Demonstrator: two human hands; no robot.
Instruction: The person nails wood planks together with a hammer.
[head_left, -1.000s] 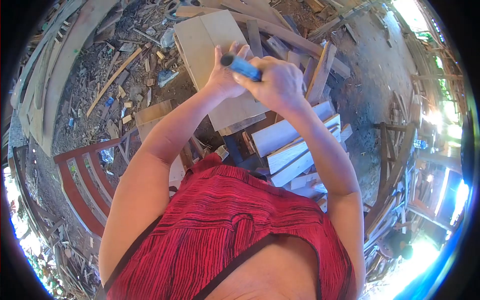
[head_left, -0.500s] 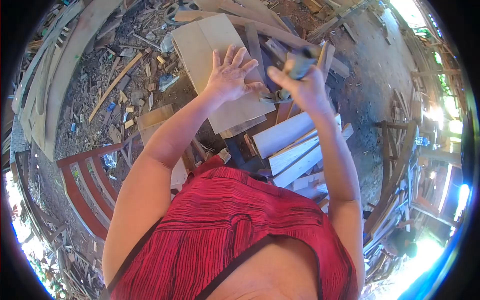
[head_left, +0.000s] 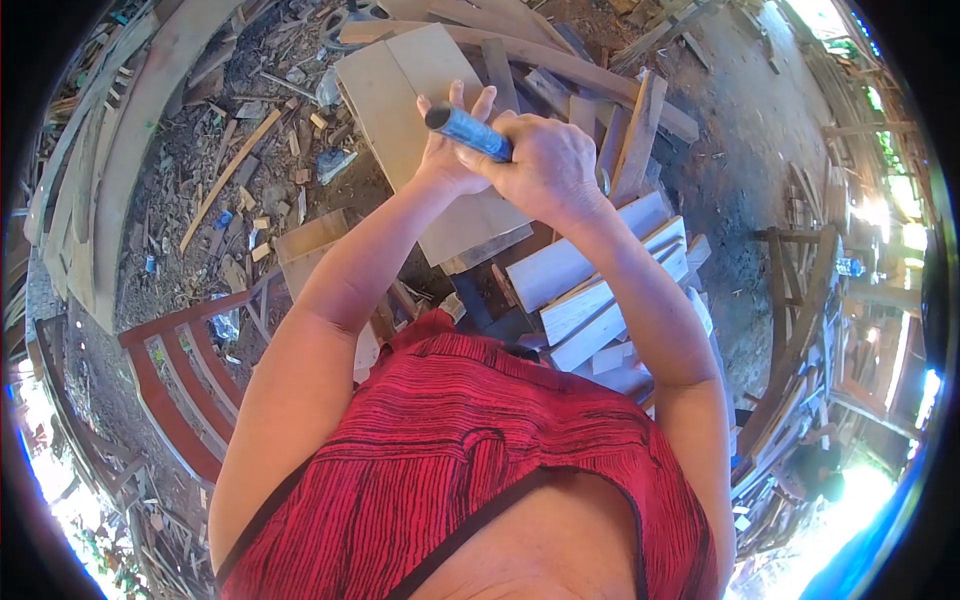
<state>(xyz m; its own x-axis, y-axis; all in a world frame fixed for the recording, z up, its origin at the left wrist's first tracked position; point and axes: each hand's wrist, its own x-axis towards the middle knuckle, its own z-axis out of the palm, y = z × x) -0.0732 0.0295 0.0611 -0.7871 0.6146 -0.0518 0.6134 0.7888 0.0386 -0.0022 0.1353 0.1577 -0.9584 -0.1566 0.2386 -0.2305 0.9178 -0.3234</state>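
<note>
My left hand (head_left: 455, 150) rests on a pale wooden board (head_left: 435, 222) with its fingers spread, holding nothing. The board lies over a second panel, and a seam runs along its upper part. My right hand (head_left: 552, 165) is wrapped round a hammer (head_left: 470, 134), whose blue, dark-ended handle points left across the back of my left hand. The hammer's head is mostly hidden behind my right hand. Close by on the right, light planks (head_left: 598, 300) lie side by side below my right forearm.
Long beams (head_left: 520, 52) cross the ground beyond the board. Wood scraps and litter cover the ground to the left, around a thin strip (head_left: 232, 180). A reddish-brown slatted wooden frame (head_left: 172, 405) stands at lower left. Timber is stacked along the right side.
My right hand has swung left and turned, bringing the hammer's handle from pointing up and right to pointing left over my left hand. My left hand stays on the board.
</note>
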